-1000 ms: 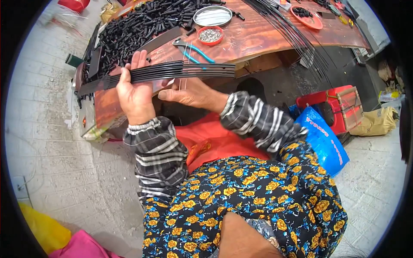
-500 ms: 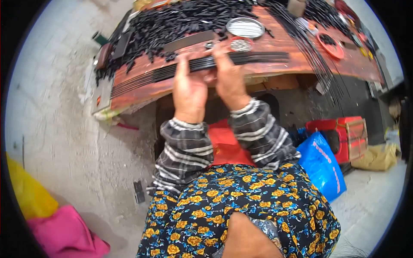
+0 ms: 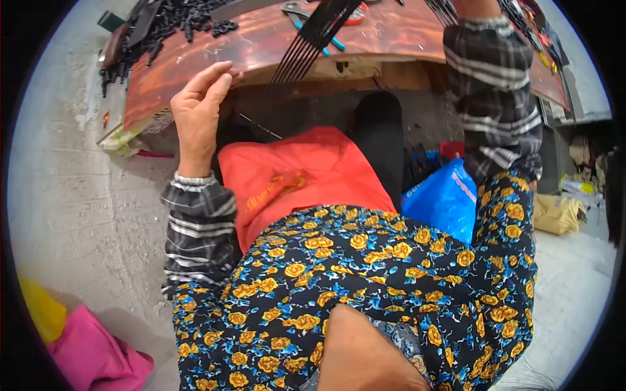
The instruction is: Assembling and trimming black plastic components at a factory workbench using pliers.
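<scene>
My left hand (image 3: pixel 201 111) is raised at the left, just in front of the table edge. Its fingers are loosely bent, thumb a little apart, with nothing visible in them. My right hand (image 3: pixel 477 8) reaches to the upper right over the table, cut off by the top edge, its fingers hidden. Thin dark rods (image 3: pixel 442 9) lie beside it. In the middle, a fanned row of black rods (image 3: pixel 316 40) slants across the table edge, near ends jutting out, away from both hands. Pliers (image 3: pixel 301 23) with blue handles lie partly under the row.
The reddish wooden table (image 3: pixel 248 45) holds a heap of small black parts (image 3: pixel 186 19) at the left. A red bag (image 3: pixel 300 176) covers my lap. A blue plastic bag (image 3: pixel 443 199) stands at my right. Pink cloth (image 3: pixel 98 352) lies at the lower left.
Both hands have come off the black rod bundle. The rods now slant across the table edge. My left hand has moved left, my right hand far to the upper right. The view has shifted.
</scene>
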`<state>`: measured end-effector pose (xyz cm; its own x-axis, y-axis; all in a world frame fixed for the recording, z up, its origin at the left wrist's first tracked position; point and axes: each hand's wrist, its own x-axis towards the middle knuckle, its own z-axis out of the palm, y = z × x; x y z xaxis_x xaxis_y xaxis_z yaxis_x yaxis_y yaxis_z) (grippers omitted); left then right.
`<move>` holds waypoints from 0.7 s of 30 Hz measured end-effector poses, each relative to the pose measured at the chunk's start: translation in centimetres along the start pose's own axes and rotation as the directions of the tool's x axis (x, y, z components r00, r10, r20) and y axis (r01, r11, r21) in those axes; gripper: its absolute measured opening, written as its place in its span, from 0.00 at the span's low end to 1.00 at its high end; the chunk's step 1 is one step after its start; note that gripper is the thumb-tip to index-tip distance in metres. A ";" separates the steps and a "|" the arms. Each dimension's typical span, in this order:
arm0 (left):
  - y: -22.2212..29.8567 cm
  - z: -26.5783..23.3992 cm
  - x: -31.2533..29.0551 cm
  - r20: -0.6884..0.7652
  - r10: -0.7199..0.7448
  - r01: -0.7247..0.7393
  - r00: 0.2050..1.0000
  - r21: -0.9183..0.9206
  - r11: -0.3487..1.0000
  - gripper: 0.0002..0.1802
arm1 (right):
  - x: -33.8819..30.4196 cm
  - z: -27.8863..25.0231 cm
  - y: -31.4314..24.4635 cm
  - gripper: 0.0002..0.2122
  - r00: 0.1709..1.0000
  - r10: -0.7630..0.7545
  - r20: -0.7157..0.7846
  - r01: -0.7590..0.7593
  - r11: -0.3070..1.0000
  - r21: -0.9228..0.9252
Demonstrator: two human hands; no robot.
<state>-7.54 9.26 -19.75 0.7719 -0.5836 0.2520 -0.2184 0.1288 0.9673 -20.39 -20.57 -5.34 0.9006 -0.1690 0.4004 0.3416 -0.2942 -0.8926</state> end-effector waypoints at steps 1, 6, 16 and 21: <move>-1.4 -0.1 0.0 0.013 -0.022 0.022 1.000 -0.011 1.000 0.13 | 0.5 -0.4 0.9 0.14 0.995 -0.076 0.067 0.074 0.997 0.031; -6.7 2.6 -1.3 0.486 -0.307 0.298 0.818 0.099 0.949 0.24 | 1.4 0.9 2.2 0.11 0.956 -0.117 0.269 0.158 0.978 -0.135; -16.4 6.5 -9.7 0.449 -0.361 0.301 0.817 0.202 0.932 0.09 | -3.1 9.8 9.6 0.15 0.933 0.159 0.321 -0.136 0.986 -0.093; -15.0 6.4 -12.4 0.518 -0.523 0.496 0.677 0.203 0.844 0.07 | -3.4 10.9 10.5 0.17 0.839 0.277 0.468 -0.242 0.961 -0.135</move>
<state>-17.65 9.39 -37.58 0.3272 -0.8778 -0.3498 0.0776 -0.3439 0.9358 -16.93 -12.83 -18.38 0.9762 0.2169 -0.0079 0.0744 -0.3688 -0.9265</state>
